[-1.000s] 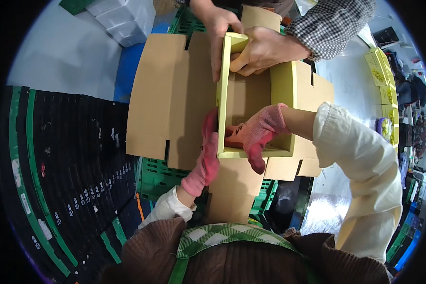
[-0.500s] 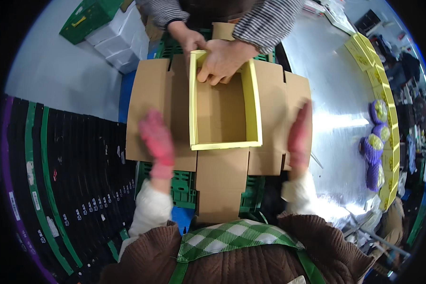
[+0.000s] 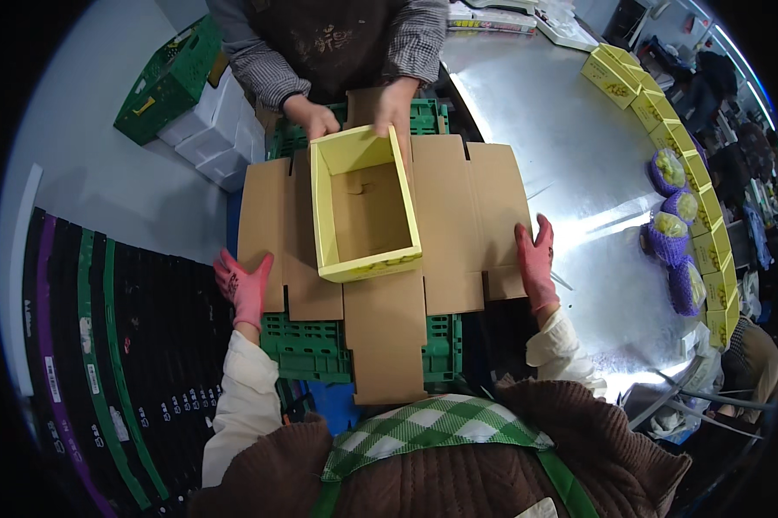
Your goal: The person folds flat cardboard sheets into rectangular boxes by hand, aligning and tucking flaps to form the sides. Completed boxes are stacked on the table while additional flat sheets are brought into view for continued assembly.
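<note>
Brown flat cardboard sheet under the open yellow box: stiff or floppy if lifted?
The brown flat cardboard sheet probably flexes at its notched outer flaps. It should otherwise stay fairly stiff, showing no obvious sag. Likely light for its size: its edges look thin.

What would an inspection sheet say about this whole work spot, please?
Surface: flat brown cardboard over green crating; metal table at right.
Things: open-topped yellow box over cardboard, held by co-worker's hands.
Clutter: purple-netted fruits and yellow boxes along metal table.
Hands: left hand and right hand open, empty, pink-gloved, at cardboard's outer edges; contact unclear.
Cables: nothing clearly seen.
Surroundings: mostly black stack at left; green crate on white boxes, upper left.
</note>
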Action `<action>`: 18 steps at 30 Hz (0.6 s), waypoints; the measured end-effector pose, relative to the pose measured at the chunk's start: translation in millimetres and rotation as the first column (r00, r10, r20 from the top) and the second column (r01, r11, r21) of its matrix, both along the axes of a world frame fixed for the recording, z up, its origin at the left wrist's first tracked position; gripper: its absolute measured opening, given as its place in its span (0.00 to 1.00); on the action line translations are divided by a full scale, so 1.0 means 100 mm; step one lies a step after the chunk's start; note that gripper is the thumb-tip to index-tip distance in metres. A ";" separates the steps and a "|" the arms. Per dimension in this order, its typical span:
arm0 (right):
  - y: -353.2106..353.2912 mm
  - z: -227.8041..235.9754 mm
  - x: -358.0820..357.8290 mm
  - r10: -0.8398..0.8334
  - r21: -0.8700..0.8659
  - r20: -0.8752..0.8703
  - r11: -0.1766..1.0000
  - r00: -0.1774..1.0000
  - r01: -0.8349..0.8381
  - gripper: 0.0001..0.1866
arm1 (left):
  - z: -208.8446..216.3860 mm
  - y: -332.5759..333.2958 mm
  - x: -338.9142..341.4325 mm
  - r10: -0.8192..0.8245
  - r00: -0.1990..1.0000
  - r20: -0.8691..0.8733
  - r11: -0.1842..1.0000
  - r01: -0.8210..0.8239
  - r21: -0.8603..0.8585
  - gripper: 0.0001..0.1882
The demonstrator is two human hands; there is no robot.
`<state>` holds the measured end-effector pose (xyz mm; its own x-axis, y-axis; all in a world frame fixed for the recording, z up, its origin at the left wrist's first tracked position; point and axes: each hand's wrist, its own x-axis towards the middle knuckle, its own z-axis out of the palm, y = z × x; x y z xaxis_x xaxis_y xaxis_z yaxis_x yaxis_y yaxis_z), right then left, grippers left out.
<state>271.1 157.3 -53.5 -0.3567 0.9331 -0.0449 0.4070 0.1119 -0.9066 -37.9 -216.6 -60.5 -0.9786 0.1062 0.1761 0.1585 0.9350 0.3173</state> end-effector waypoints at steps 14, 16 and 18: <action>0.21 -0.08 0.25 0.195 -0.149 0.402 0.978 0.895 -0.146 0.27 | 0.04 -0.35 -0.35 -0.051 0.929 0.367 0.982 -0.020 0.187 0.44; 0.23 -0.02 0.28 0.136 -0.045 0.463 0.991 0.876 -0.129 0.26 | 0.27 -0.15 -0.24 0.007 0.978 0.207 1.000 -0.005 -0.009 0.43; 0.12 0.41 0.19 0.138 -0.020 0.549 0.988 0.824 -0.153 0.26 | 0.69 -0.05 -0.08 -0.014 0.993 0.118 0.988 0.032 -0.149 0.41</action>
